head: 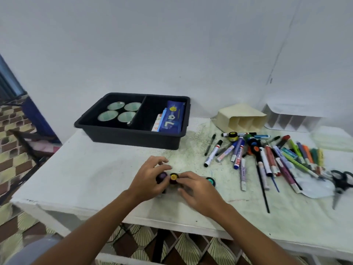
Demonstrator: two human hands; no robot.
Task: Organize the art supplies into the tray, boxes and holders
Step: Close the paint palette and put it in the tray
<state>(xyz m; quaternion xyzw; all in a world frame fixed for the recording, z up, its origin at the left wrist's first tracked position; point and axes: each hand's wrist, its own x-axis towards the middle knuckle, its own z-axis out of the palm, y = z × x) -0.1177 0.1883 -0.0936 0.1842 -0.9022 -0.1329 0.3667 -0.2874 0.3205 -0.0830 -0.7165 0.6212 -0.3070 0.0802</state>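
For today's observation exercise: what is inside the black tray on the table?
The black tray has two compartments. The left holds four round green-topped containers. The right holds a blue pouch leaning over a flat white pack; whatever lies beneath them is covered.

On the white table (86,175), the black plastic two-compartment tray (133,139) stands at the rear left. Four round lidded tins (119,111) sit in its left compartment; a blue flat pouch (172,116) leans in its right. The cream slotted holder (241,119) lies tipped over right of the tray. Before it lies the heap of markers and pens (267,159), with black-handled scissors (342,180) at far right.
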